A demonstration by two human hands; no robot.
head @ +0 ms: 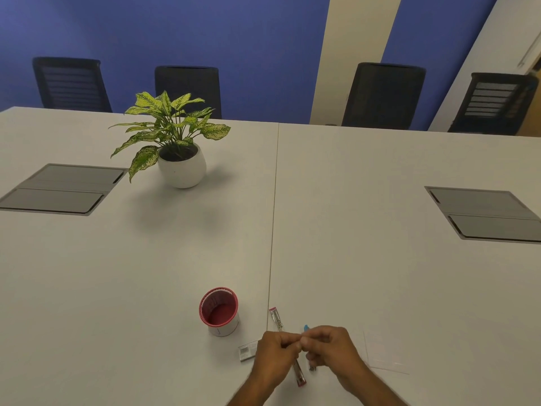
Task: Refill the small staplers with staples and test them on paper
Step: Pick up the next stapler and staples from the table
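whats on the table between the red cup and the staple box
Nothing: in the head view the stretch of white table between the red cup and the staple box is bare.

A white tabletop (351,259) spans the view, with a seam running down its middle. A plant (169,124) stands in a white pot (182,168) at the far left. Two grey hatches are set flush into the surface, one at the left (61,189) and one at the right (486,213). Four black chairs (383,95) line the far edge before a blue wall (234,39). A red cup (219,311) stands near the front.
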